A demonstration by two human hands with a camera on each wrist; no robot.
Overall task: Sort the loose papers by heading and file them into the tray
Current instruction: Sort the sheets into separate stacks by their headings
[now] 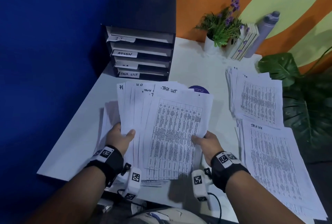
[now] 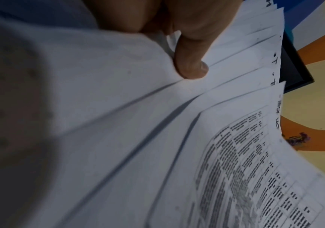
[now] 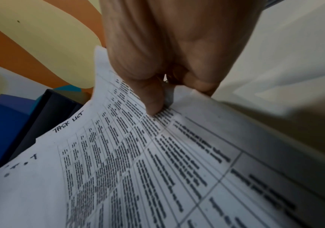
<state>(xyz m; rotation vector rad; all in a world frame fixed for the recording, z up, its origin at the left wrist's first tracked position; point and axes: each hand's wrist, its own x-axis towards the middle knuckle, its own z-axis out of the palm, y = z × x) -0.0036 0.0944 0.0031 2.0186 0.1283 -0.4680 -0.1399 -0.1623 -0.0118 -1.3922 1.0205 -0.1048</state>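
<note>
I hold a fanned stack of loose papers [image 1: 161,125] above the white desk [image 1: 80,134]. My left hand [image 1: 124,134] grips its lower left edge, thumb [image 2: 191,61] pressed on top. My right hand [image 1: 201,138] pinches the right edge of the top sheet [image 3: 138,162], a printed table headed "TASK LIST". Sheets behind show "H.R" and "TASK" headings. The black filing tray [image 1: 142,44] stands at the back left, its slots labelled IT, ADMIN, H.R and TASK LIST. Two sorted piles lie on the right: an H.R pile [image 1: 255,96] and a TASK LIST pile [image 1: 274,166].
A blue wall [image 1: 45,62] borders the desk's left side. A potted plant [image 1: 221,28], small books [image 1: 244,42] and a grey bottle [image 1: 264,33] stand at the back. Large green leaves [image 1: 305,98] overhang the right edge. A purple round sticker [image 1: 199,90] peeks out behind the held stack.
</note>
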